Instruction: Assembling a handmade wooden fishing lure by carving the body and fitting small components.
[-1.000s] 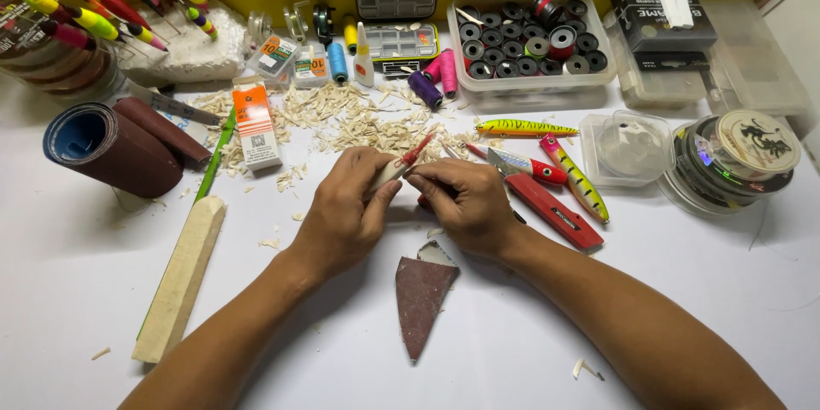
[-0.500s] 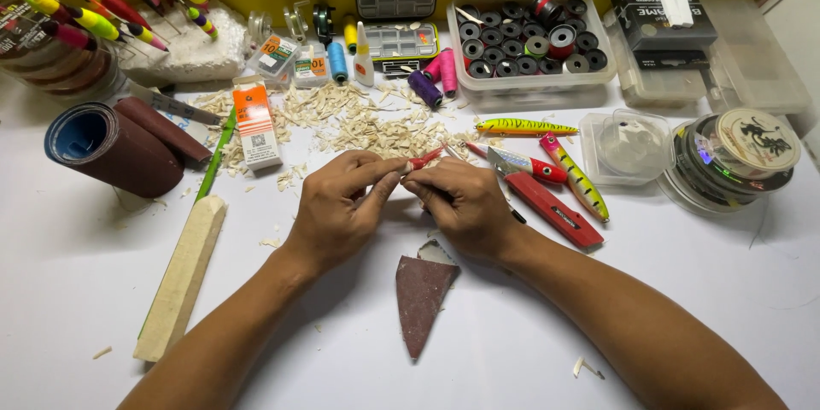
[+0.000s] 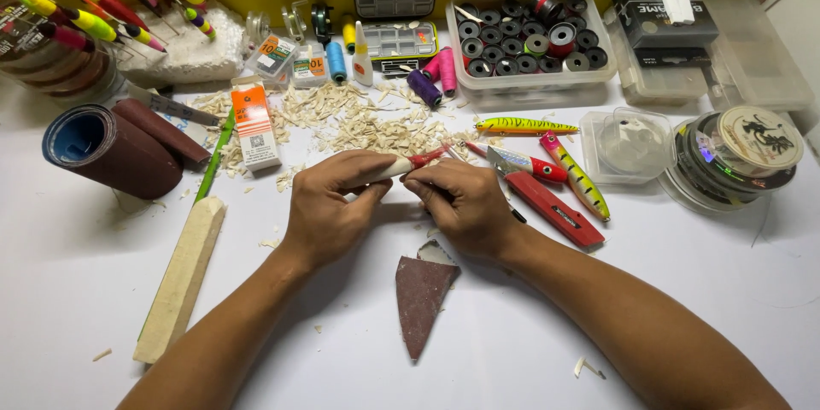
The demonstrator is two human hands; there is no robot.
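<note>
The small wooden lure body (image 3: pixel 408 166) I held was pale and slim, bare wood over most of its length, with a red end pointing toward two o'clock. My left hand (image 3: pixel 333 205) was closed around its pale end, fingers curled tight. My right hand (image 3: pixel 461 205) was closed too, its fingertips pinched near the red end, though I couldn't tell what else it gripped. The piece bridged both hands, sitting at one o'clock from my left hand and eleven o'clock from my right, above the white table (image 3: pixel 683 290).

At six o'clock from my hands lay one pointed scrap of sandpaper (image 3: pixel 423 290). At three o'clock lay one red utility knife (image 3: pixel 547 203) and, beyond it, three painted lures (image 3: pixel 576 175). At nine o'clock lay one square wooden stick (image 3: pixel 181 278) and two sandpaper rolls (image 3: pixel 111 147). Wood shavings (image 3: pixel 359 124) were scattered at twelve o'clock.
</note>
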